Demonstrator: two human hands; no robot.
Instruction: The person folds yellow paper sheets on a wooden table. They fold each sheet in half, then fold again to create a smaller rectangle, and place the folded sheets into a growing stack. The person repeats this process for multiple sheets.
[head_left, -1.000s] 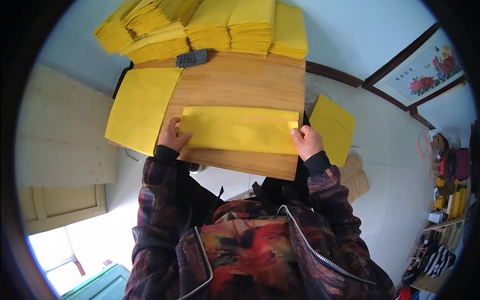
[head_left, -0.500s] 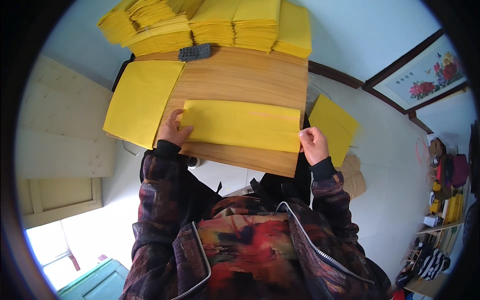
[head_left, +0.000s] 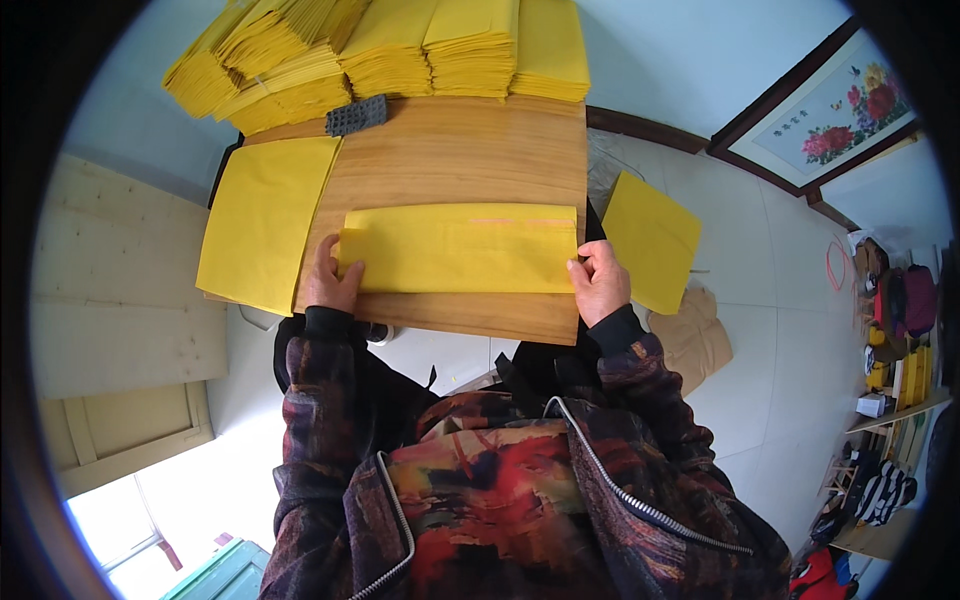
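A folded yellow sheet (head_left: 460,255) lies lengthwise near the front of the wooden table, its near flap turned up so that a narrow strip shows along the far side. Faint pink marks run near that strip. At the sheet's left end, my left hand (head_left: 335,280) grips the edge between thumb and curled fingers. My right hand (head_left: 603,285) pinches the right end, thumb on top and fingers bent around the edge. To the left of my left hand lies a flat pile of larger yellow sheets (head_left: 265,225).
Stacks of folded yellow sheets (head_left: 475,55) line the table's far edge, with a dark grey textured block (head_left: 356,115) before them. More yellow sheets (head_left: 652,240) lie low beside the table's right side, near brown paper or cloth (head_left: 692,340). A framed flower picture (head_left: 825,115) is at far right.
The sheet's near flap has shifted away from me, and a strip now shows along its far side. My right hand has moved up along the right end. The whole view has shifted slightly.
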